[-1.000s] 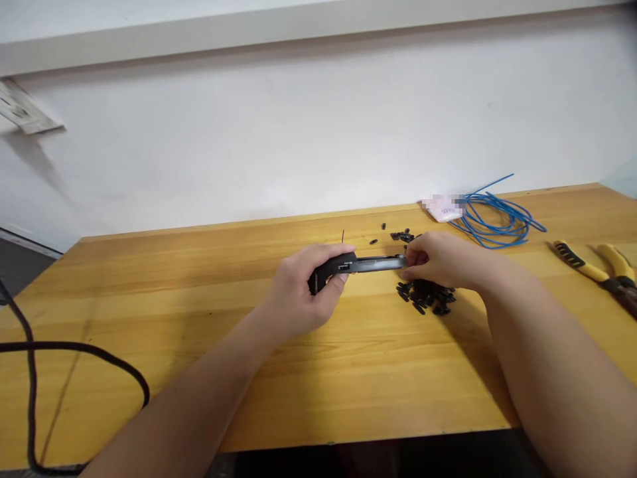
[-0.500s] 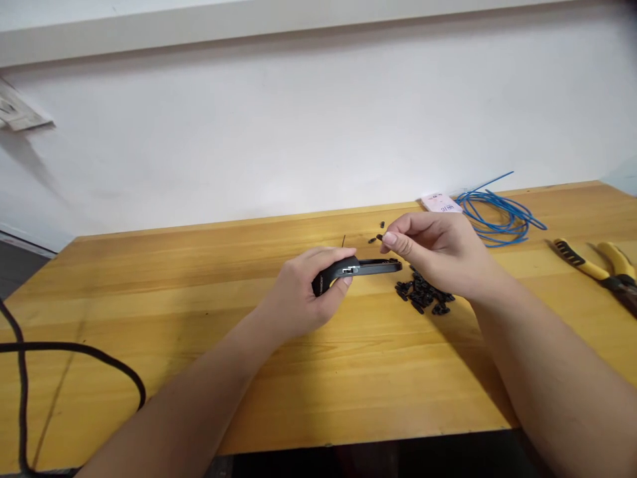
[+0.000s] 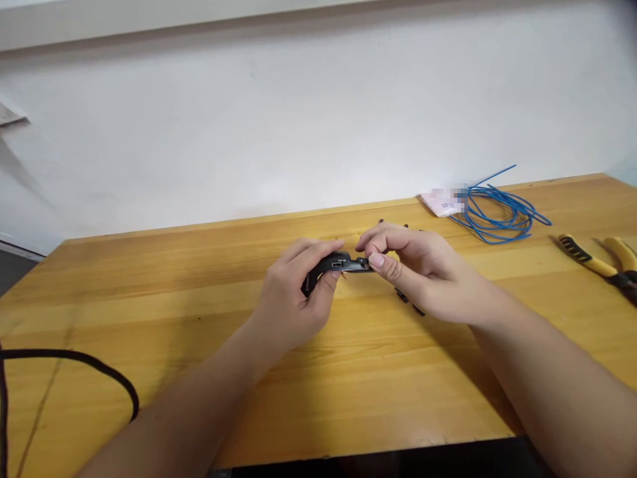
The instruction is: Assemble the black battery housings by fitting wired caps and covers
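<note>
My left hand [image 3: 301, 285] is closed round the thick, curved end of a black device [image 3: 326, 267], held just above the wooden table. A small rectangular port shows on the device's side, and its slim arm points right. At the tip of that arm, my right hand [image 3: 418, 265] is pinched, thumb against index finger. A small black piece [image 3: 363, 262] shows by the thumbnail; how it sits against the arm I cannot tell. Behind and below my right hand lie small black pieces [image 3: 402, 296], mostly hidden by it.
A coil of blue cable [image 3: 497, 212] lies at the back right beside a small white packet [image 3: 440, 202]. Pliers with yellow and black handles [image 3: 590, 255] rest at the right edge. A black cable [image 3: 74, 355] loops over the table [image 3: 149, 279] at left. A white wall stands behind.
My right hand has moved left and down, bringing the small black piece to the tip of the device's arm. My left hand and the device have shifted slightly left.
</note>
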Available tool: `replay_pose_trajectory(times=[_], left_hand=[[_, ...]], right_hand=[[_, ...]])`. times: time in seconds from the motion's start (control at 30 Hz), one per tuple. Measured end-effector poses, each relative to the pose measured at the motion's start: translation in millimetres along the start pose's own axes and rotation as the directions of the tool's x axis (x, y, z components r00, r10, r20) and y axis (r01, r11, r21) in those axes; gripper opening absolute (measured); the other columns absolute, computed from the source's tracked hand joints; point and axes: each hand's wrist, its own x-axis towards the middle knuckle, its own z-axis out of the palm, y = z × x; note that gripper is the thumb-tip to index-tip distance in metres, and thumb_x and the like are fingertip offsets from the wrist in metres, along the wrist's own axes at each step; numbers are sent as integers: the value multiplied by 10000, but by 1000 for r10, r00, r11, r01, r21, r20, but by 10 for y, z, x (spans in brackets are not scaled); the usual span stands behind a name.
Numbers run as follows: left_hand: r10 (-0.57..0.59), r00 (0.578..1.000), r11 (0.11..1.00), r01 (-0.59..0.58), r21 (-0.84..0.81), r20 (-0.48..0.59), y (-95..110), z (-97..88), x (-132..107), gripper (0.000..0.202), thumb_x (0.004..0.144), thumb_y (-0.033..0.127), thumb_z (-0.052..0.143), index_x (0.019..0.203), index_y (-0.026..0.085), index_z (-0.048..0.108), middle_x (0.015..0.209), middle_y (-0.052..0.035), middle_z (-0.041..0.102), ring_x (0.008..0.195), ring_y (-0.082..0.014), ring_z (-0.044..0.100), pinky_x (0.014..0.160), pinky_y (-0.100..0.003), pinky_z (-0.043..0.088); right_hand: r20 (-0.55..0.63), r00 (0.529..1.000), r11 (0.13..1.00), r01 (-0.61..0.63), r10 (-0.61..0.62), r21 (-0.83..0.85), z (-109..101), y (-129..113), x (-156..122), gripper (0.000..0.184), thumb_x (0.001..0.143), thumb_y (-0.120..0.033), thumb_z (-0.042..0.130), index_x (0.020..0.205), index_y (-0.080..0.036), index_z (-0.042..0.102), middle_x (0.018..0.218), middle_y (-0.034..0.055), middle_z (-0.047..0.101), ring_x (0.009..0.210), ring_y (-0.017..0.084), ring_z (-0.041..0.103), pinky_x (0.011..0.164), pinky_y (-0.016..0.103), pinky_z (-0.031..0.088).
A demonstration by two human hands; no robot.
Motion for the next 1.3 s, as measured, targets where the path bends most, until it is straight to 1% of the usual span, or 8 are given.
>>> replay_pose_trajectory(times=[0.17, 0.33, 0.5, 0.77, 0.93, 1.07, 1.2, 1.3], left_hand=[[70, 997, 996, -69, 53, -16, -9, 29, -14, 239, 972, 154, 656, 1200, 218, 685, 1068, -40, 775, 995, -166, 717, 946, -337, 585], [146, 989, 986, -144, 90, -18, -16, 37, -27, 254, 951, 117, 665, 1185, 215, 682, 1100, -48, 765, 1026, -173, 708, 946, -337, 586], [211, 977, 976, -208, 60, -32, 0, 32, -25, 314, 921, 85, 687, 1205, 218, 681, 1128, -54, 762, 1046, -171, 700, 957, -332, 582], [255, 965, 967, -254, 16, -62, 60, 0, -19, 360, 883, 70, 711, 1210, 219, 695, 1127, -46, 769, 1025, -157, 704, 970, -316, 571], [234, 970, 972, -235, 2, -63, 60, 6, -18, 323, 914, 99, 689, 1207, 235, 698, 1114, -47, 769, 1015, -163, 708, 937, -326, 582], [239, 969, 971, -238, 11, -59, 44, 16, -24, 341, 909, 91, 696, 1217, 236, 695, 1118, -41, 765, 1011, -151, 702, 931, -306, 580], [267, 964, 964, -267, 16, -2, -1, 27, -36, 389, 903, 83, 697, 1258, 241, 675, 1105, -37, 758, 1000, -154, 680, 935, -319, 575], [297, 955, 954, -298, 44, 21, -26, 37, -37, 379, 899, 82, 691, 1246, 232, 676, 1099, -46, 756, 995, -170, 674, 940, -345, 573]], right_hand=[[-16, 998, 975, -63, 68, 213, 62, -32, 5, 279, 1015, -448, 644, 914, -196, 706, 965, 46, 682, 902, 168, 617, 816, 313, 489], [-44, 998, 964, -41, 55, 263, 75, -47, 22, 233, 953, -402, 735, 830, -205, 747, 983, 43, 709, 925, 167, 651, 860, 305, 520], [-32, 993, 932, -94, 113, 351, 48, -84, 38, 267, 921, -408, 765, 766, -190, 755, 931, 48, 731, 857, 158, 669, 783, 278, 554], [-84, 989, 908, -75, 120, 412, 39, -81, 21, 187, 905, -360, 790, 811, -202, 758, 924, 40, 738, 862, 147, 677, 789, 252, 567], [-68, 996, 954, -42, 65, 296, 55, -66, 6, 199, 963, -361, 718, 854, -195, 724, 935, 45, 722, 871, 159, 662, 810, 280, 553], [-75, 997, 996, 33, -26, 83, 72, -64, -8, 216, 1021, -360, 630, 886, -198, 677, 909, 38, 696, 851, 159, 642, 802, 301, 520], [-49, 979, 962, 186, -199, -199, 46, -68, -3, 209, 1001, -313, 652, 829, -194, 637, 962, 37, 706, 916, 168, 628, 862, 333, 478], [-20, 969, 937, 232, -246, -262, 24, -63, 1, 211, 984, -316, 679, 812, -195, 663, 970, 44, 716, 943, 185, 623, 866, 352, 471]])
